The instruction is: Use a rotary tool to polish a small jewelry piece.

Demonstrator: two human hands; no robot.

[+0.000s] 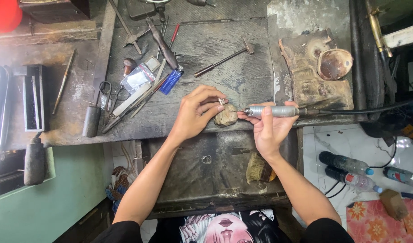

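Seen from above at a dark, worn workbench (242, 85). A small metal ring (222, 101) is pinched between the thumb and fingertips of the left hand (195, 112) and is held just above a rounded wooden bench peg (226, 116) at the front edge of the bench. A silver rotary handpiece (273, 111) is gripped in the closed fingers of the right hand (268, 128), pen-fashion, with its fine bit directed leftward at the ring; whether bit and ring touch cannot be told. A black flexible shaft (364, 111) is seen running from the handpiece to the right. Behind the hands, a small hammer (224, 57), a blue lighter (171, 81), scissors (108, 92) and assorted files are laid out. A scorched soldering block (312, 78) lies at upper right. A brush (257, 168) rests in the tray below. Plastic bottles (346, 168) lie on the floor.
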